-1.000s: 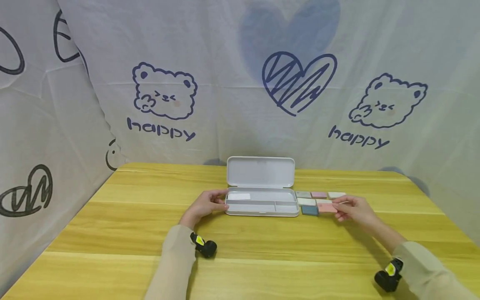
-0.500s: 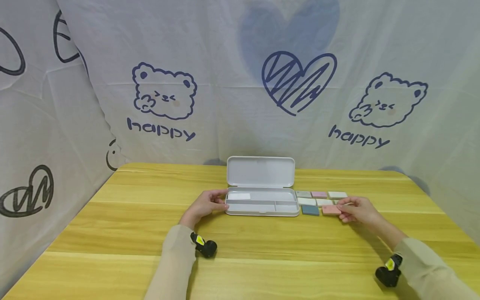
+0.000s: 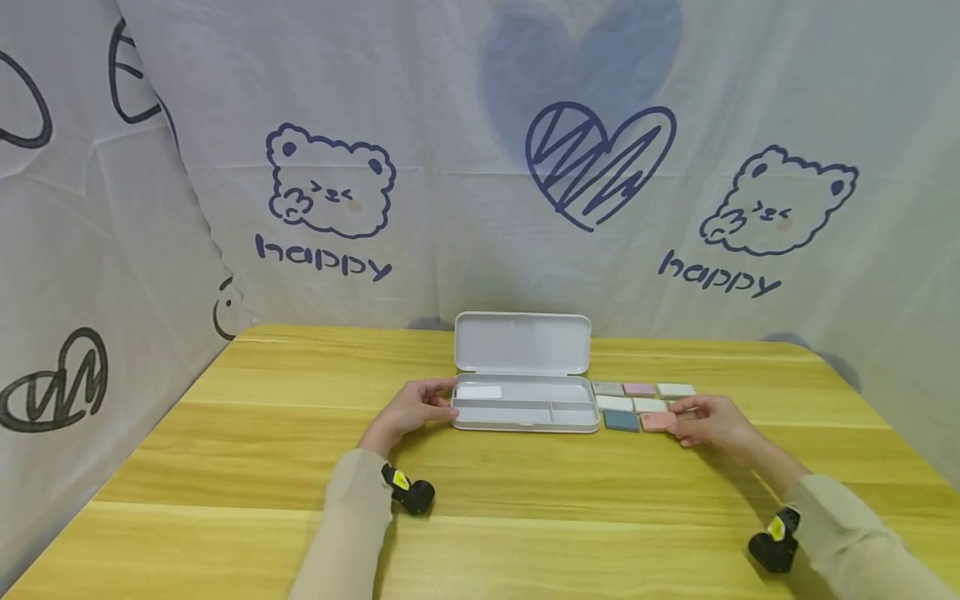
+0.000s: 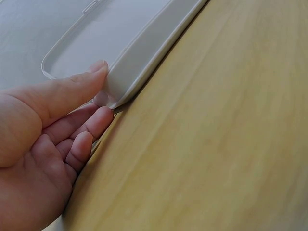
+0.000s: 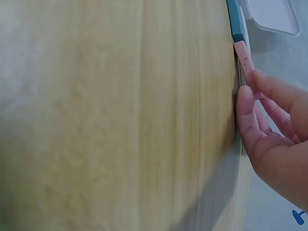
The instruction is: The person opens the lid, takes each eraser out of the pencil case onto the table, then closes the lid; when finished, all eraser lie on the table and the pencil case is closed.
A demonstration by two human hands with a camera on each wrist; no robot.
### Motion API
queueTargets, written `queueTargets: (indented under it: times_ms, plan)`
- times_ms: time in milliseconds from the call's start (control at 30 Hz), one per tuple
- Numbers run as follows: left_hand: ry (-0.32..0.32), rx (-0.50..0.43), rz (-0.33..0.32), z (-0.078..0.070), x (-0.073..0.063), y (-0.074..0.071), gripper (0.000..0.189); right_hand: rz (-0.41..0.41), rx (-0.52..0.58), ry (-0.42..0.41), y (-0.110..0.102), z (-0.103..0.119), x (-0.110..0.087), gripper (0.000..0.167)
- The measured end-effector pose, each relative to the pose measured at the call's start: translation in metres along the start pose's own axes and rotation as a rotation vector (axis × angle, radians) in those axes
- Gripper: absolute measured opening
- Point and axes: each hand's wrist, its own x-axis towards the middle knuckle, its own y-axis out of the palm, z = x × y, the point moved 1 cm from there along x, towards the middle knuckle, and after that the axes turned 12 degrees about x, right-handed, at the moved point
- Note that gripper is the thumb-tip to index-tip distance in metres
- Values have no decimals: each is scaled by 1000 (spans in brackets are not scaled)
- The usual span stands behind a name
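Note:
A white pencil case (image 3: pixel 522 427) stands with its hinged lid (image 3: pixel 522 342) raised at the back. My left hand (image 3: pixel 408 410) holds its left end, thumb on the rim and fingers curled along the side, as the left wrist view shows. To the right, my right hand (image 3: pixel 711 422) pinches the right end of a flat pink eraser-like block (image 3: pixel 656 422) between thumb and fingers. The left end of this block lies close beside a blue block (image 3: pixel 622 421) in the front row. In the right wrist view, small marks show on the pink block (image 5: pixel 244 57).
Behind the blue and pink blocks lie several pale ones, including a white block (image 3: pixel 613 403), a grey block (image 3: pixel 607 388) and a mauve block (image 3: pixel 638 389). A white piece (image 3: pixel 480 392) sits in the case's back compartment. A printed cloth (image 3: pixel 465 208) hangs behind the wooden table (image 3: pixel 570 517).
My right hand carried the pink block to the right and down, off the pale block behind, then slightly back left beside the blue one. My left hand stayed on the case.

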Motion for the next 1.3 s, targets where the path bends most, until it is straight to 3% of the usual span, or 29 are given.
queueTargets:
  times_ms: [267,500,700,900,1100,1300]
  plan:
    - [6,2,-2,1,1,0,51,-22,-55,-15,1,-2,1,37]
    - [9,2,-2,0,1,0,51,-67,-172,-35,3,-2,1,34]
    - [-1,3,0,1,2,1,51,-57,-201,-52,3,0,-1,31]
    - [-10,-7,12,-2,0,0,52,-66,-170,-76,0,1,-3,29]
    - [-9,-14,22,-27,-14,-3,50,-79,-114,-78,-1,4,-5,26]
    - [-3,-21,10,-5,-2,-1,52,-62,-58,-85,3,7,-6,26]
